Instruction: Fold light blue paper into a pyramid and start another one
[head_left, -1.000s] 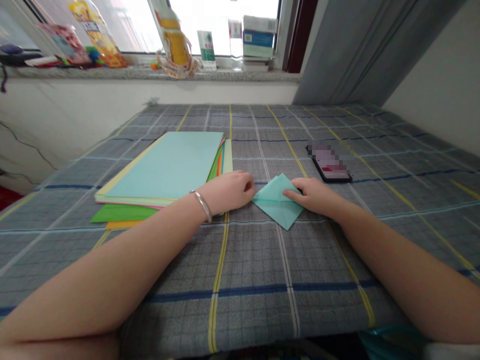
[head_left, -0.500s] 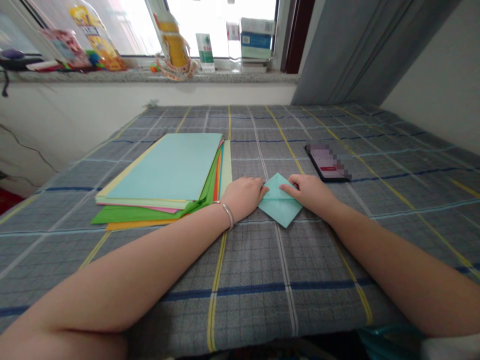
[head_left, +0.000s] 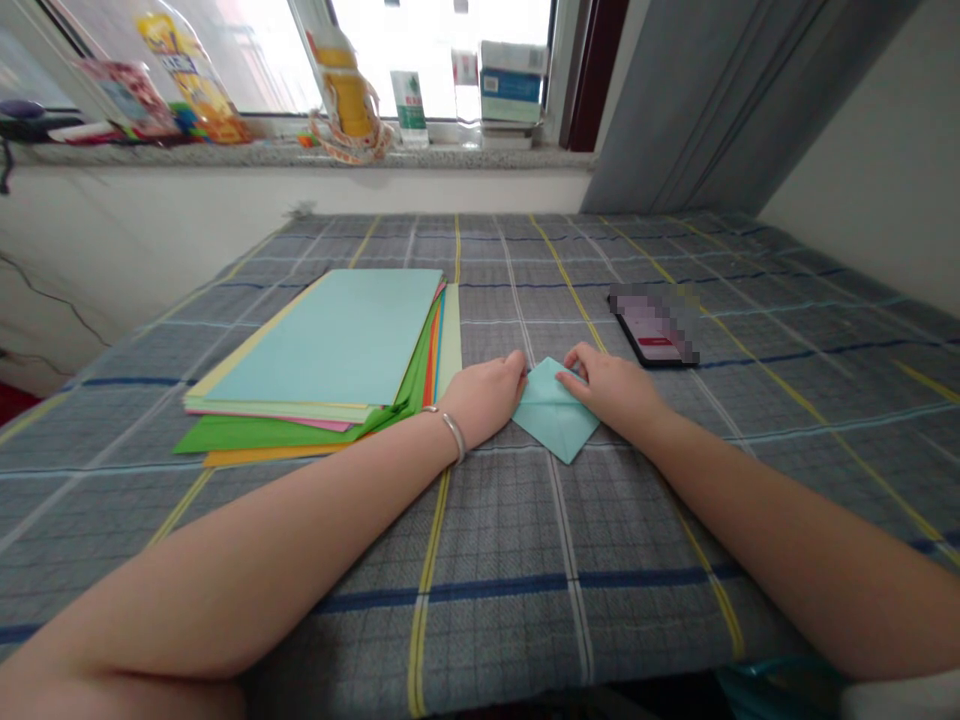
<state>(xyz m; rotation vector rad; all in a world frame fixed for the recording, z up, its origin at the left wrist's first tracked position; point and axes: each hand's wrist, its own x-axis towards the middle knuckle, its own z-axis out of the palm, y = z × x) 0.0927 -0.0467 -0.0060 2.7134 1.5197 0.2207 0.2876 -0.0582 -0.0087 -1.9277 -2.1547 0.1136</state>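
A small light-blue sheet of folded paper point(head_left: 556, 420), diamond-shaped with creases across it, lies on the checked cloth between my hands. My left hand point(head_left: 489, 390), with a silver bangle on its wrist, is closed at the paper's left corner; its fingertips are partly hidden. On the upper right edge, my right hand point(head_left: 611, 385) pinches the paper between thumb and fingers. Left of my hands rests a stack of coloured paper point(head_left: 330, 340), light blue on top, with green, orange and yellow sheets sticking out below.
A phone point(head_left: 654, 335) lies on the checked cloth point(head_left: 510, 530) beyond my right hand. Along the windowsill point(head_left: 262, 155) stand a yellow bottle point(head_left: 349, 95), a white-green tube point(head_left: 409, 108), boxes point(head_left: 512, 85) and snack bags point(head_left: 191, 80). A grey curtain point(head_left: 720, 90) hangs at the right.
The fingers of my left hand have drawn in more at the paper's left corner. My right thumb and fingers have shifted slightly on the upper right edge. The view has tilted a little.
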